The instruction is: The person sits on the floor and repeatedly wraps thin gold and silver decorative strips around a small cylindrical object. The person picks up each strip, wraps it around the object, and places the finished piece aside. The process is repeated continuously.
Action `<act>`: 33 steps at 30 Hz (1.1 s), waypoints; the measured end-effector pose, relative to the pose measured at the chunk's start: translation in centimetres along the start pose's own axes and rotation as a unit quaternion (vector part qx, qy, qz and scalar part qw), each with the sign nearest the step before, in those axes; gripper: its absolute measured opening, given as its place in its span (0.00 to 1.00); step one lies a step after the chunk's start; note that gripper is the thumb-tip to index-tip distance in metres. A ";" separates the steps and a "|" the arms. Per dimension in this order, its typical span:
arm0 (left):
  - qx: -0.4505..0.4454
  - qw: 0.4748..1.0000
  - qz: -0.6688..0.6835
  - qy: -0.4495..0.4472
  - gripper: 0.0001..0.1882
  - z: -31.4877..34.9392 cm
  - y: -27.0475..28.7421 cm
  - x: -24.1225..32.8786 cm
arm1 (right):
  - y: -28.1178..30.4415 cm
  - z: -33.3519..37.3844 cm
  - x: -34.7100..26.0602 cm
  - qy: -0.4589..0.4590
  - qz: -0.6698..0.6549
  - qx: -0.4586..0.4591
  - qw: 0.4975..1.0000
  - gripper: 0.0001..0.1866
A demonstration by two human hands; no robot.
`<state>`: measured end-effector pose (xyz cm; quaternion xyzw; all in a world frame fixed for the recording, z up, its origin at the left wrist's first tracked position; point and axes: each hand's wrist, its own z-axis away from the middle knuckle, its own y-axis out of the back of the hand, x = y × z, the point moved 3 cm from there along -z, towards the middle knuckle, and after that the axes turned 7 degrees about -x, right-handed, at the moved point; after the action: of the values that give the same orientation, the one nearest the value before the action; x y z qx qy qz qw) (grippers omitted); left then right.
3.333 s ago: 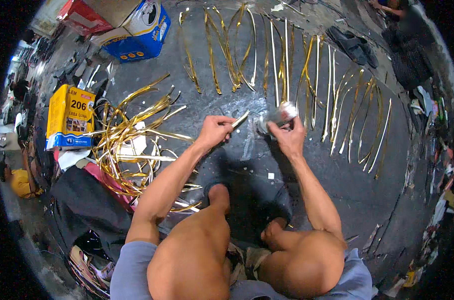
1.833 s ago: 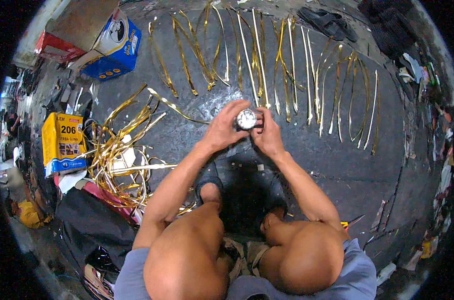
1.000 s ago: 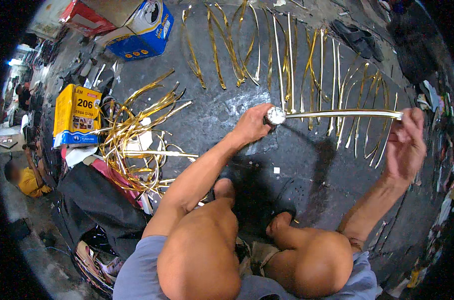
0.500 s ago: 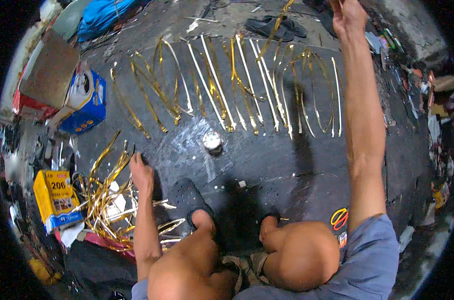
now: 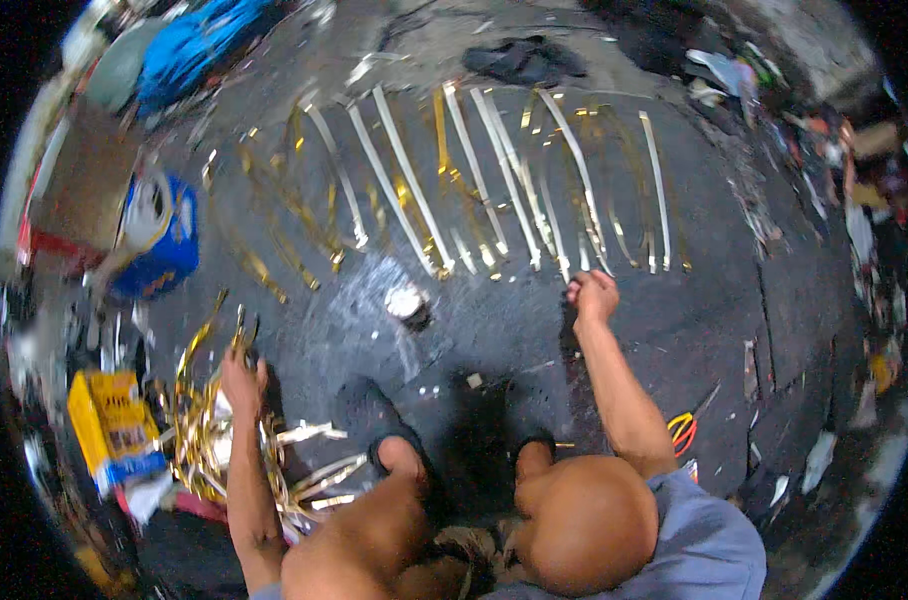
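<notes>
My right hand (image 5: 594, 296) is closed in a pinch at the near end of a shiny white-and-gold strip (image 5: 579, 165), which lies stretched away from me on the dark mat. Around it runs a row of similar strips, some white like this long strip (image 5: 404, 175), others gold. My left hand (image 5: 242, 382) is closed around gold strips (image 5: 240, 325) whose ends poke out beyond its fingers. It rests at a tangled pile of gold and white strips (image 5: 199, 440) on my left. Motion blurs the finger details.
A round whitish object (image 5: 407, 302) stands mid-mat. At left are a yellow-and-blue box (image 5: 114, 420), a blue container (image 5: 169, 245) and an open carton (image 5: 79, 190). Orange-handled scissors (image 5: 683, 432) lie near my right knee. Dark sandals (image 5: 524, 62) lie at the far edge.
My right hand has come down from the upper right to the near end of the row, and a strip now lies there. My left hand has drawn back slightly toward the pile.
</notes>
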<state>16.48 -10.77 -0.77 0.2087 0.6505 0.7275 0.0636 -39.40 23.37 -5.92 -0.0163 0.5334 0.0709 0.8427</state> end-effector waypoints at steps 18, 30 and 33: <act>0.074 0.991 0.107 0.027 0.11 4.6 -1.1 -0.6 | -19.5 18.0 -1.0 0.421 0.375 -0.444 0.697 0.43; 0.085 0.975 0.203 -0.019 0.06 4.0 1.3 2.4 | -25.6 16.1 0.1 0.227 0.471 -0.429 0.737 0.37; -0.045 0.961 0.259 -0.081 0.09 3.9 0.4 10.8 | -21.3 13.3 0.0 0.108 0.186 -0.456 0.864 0.33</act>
<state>8.30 -3.36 2.26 0.4250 0.5333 0.7285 -0.0652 -24.56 3.69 -1.22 -0.3068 0.5228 0.4590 0.6495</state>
